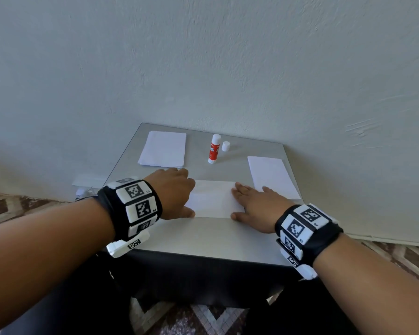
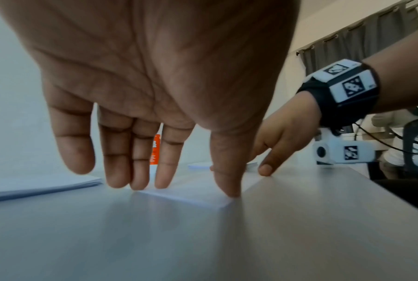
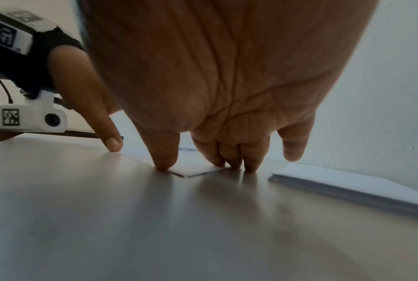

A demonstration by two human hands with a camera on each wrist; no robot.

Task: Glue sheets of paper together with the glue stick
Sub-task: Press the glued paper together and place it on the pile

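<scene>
A white sheet of paper (image 1: pixel 213 199) lies flat near the middle of the small grey table (image 1: pixel 203 235). My left hand (image 1: pixel 177 189) presses its left end with straight fingers (image 2: pixel 140 171) and thumb. My right hand (image 1: pixel 249 204) presses its right end, fingertips (image 3: pixel 164 161) on the paper's corner (image 3: pixel 191 171). A red and white glue stick (image 1: pixel 213 149) stands uncapped behind the sheet, and its white cap (image 1: pixel 226 146) stands just to its right. The glue stick (image 2: pixel 155 150) shows between my left fingers.
A stack of white paper (image 1: pixel 163 148) lies at the table's back left, another stack (image 1: pixel 272 176) at the right edge. A pale wall stands right behind the table. The table's front strip is bare. A patterned floor surrounds the table.
</scene>
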